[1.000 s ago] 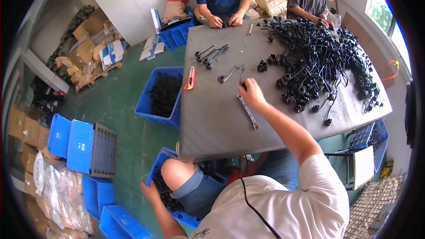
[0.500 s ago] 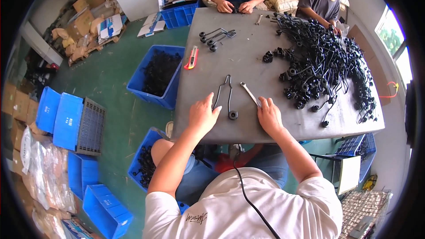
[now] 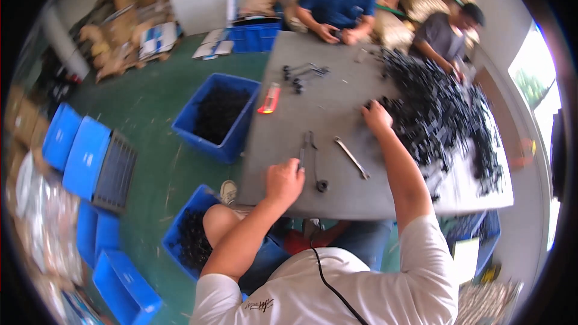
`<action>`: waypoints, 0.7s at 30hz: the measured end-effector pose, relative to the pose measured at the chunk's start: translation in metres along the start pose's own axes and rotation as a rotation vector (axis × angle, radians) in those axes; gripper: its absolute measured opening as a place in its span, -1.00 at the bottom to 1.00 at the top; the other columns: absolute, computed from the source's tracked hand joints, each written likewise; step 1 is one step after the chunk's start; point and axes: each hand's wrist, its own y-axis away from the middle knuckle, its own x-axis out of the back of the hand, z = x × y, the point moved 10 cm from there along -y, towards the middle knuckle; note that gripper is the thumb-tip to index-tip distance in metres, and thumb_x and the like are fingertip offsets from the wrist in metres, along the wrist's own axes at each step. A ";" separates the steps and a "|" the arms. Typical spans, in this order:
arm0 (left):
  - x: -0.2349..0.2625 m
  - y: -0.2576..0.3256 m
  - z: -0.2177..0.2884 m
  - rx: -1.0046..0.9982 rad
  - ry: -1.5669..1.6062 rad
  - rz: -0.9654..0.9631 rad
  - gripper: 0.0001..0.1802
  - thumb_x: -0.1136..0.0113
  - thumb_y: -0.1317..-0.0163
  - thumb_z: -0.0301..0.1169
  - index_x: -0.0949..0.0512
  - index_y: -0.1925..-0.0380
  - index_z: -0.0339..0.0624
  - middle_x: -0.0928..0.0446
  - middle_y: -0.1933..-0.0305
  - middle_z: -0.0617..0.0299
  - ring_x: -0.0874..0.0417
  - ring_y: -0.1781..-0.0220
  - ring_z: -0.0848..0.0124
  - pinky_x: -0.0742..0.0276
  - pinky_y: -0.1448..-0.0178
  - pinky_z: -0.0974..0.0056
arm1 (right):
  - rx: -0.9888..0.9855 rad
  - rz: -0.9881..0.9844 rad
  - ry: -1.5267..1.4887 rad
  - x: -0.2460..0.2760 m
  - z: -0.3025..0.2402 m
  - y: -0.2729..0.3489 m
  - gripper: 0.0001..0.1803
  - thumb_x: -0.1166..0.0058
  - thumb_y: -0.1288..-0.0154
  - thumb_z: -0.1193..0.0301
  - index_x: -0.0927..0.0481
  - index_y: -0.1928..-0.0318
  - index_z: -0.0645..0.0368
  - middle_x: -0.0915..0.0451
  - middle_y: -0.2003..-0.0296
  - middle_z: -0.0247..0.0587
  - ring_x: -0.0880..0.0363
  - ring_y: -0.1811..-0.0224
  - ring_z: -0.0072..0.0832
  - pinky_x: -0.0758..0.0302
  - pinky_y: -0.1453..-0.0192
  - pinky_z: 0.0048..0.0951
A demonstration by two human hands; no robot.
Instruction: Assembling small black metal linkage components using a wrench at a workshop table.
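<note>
My left hand rests on the near part of the grey table, closed around the end of a black tool with long handles. Just right of that tool a flat metal wrench lies loose. My right hand reaches farther out and touches the edge of a big heap of black parts; whether it holds one I cannot tell.
Two other people sit at the far end of the table. An orange cutter and a few black parts lie on the table's left side. Blue bins of black parts stand left of the table and by my knee. Blue crates are stacked at far left.
My right hand has moved from beside the wrench out to the heap of black parts. My left hand has drawn back to the near end of the long-handled tool.
</note>
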 end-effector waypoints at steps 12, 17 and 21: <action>0.026 -0.028 -0.048 0.153 -0.257 0.249 -0.63 -0.26 -0.18 -0.41 -0.55 -0.01 -0.15 -0.64 0.23 0.10 -0.63 0.14 0.13 -0.41 -0.02 0.02 | 0.463 -0.200 -0.534 -0.008 -0.088 0.130 -0.75 -0.29 -0.16 0.33 -0.61 0.28 0.27 -0.58 0.38 -0.07 -0.60 0.35 -0.24 -0.54 0.22 -0.27; 0.012 -0.021 0.052 -0.291 0.129 0.081 -0.52 -0.22 -0.12 -0.44 -0.53 -0.10 -0.18 -0.63 0.13 0.07 -0.61 -0.01 0.12 -0.37 -0.27 -0.10 | 0.723 -0.246 -0.536 0.015 -0.116 0.245 -0.75 -0.27 -0.15 0.44 -0.59 0.15 0.18 -0.53 0.29 -0.10 -0.61 0.33 -0.24 -0.58 0.20 -0.29; -0.029 0.008 0.068 -0.277 0.114 -0.124 -0.53 -0.22 -0.14 -0.40 -0.55 -0.10 -0.19 -0.65 0.08 0.13 -0.63 -0.02 0.21 -0.33 -0.38 -0.11 | 0.526 -0.228 -0.726 0.000 -0.063 0.238 -0.76 -0.16 -0.27 0.48 -0.56 0.05 0.20 -0.52 0.20 -0.04 -0.59 0.24 -0.23 -0.56 0.15 -0.28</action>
